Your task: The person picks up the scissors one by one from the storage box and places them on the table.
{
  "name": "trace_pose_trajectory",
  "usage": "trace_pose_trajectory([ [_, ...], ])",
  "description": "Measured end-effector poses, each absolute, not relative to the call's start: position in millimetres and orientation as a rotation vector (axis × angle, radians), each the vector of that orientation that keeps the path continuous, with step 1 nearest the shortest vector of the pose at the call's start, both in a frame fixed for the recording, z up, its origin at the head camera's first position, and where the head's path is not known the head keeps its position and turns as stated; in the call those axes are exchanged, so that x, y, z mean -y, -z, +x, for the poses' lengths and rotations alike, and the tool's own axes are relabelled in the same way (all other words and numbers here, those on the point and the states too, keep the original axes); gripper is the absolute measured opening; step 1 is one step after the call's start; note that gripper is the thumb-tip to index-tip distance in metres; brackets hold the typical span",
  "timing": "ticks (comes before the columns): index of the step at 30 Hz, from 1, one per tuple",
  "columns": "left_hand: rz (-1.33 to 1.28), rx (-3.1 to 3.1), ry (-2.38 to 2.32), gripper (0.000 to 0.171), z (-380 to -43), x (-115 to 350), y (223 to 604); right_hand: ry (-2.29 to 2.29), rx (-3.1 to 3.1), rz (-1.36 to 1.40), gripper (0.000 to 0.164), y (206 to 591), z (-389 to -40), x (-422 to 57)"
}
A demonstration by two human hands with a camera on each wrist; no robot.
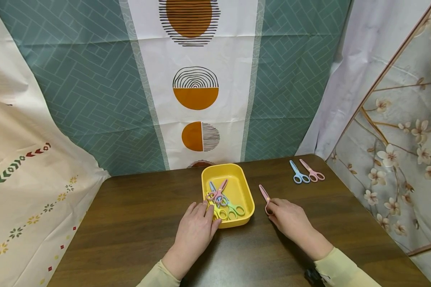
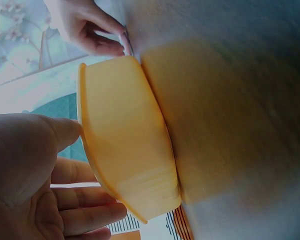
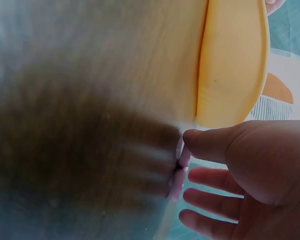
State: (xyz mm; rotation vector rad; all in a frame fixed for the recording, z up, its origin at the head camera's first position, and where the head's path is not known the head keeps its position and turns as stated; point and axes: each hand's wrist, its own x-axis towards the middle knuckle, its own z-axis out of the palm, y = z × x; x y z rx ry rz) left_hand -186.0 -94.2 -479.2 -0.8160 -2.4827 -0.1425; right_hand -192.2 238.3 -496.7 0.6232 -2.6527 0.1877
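Observation:
A yellow tray [image 1: 246, 191] holds several small scissors in pink, blue, green and yellow, lying across one another. My left hand [image 1: 195, 227] rests at its near left corner, the thumb touching the rim and the other fingers loosely extended along the left side, as the left wrist view also shows. To the right of the tray, my right hand [image 1: 291, 219] pinches the handle of a pair of pink scissors [image 1: 263, 193], low at the tabletop, with the blades pointing away from me. In the right wrist view the thumb [image 3: 207, 142] is on the handle.
Blue scissors [image 1: 299, 175] and another pink pair [image 1: 312, 172] lie side by side at the back right of the brown table [image 1: 147, 211]. Patterned cloths hang behind the table and on both sides.

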Motion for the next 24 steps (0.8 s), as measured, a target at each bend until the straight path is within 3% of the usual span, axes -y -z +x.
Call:
trace_pose_trajectory([
  [4, -0.815, 2.484, 0.145, 0.049, -185.9, 93.8, 479.0, -0.142, 2.679, 0.625, 0.032, 495.7, -187.7, -237.9],
  [14, -0.814, 2.487, 0.139, 0.049, -185.7, 93.4, 478.8, -0.044, 2.853, 0.626, 0.053, 487.5, -168.6, -230.5],
  [24, -0.817, 2.475, 0.126, 0.048, -185.6, 93.9, 479.3, -0.074, 2.933, 0.592, 0.063, 486.6, -164.2, -231.3],
])
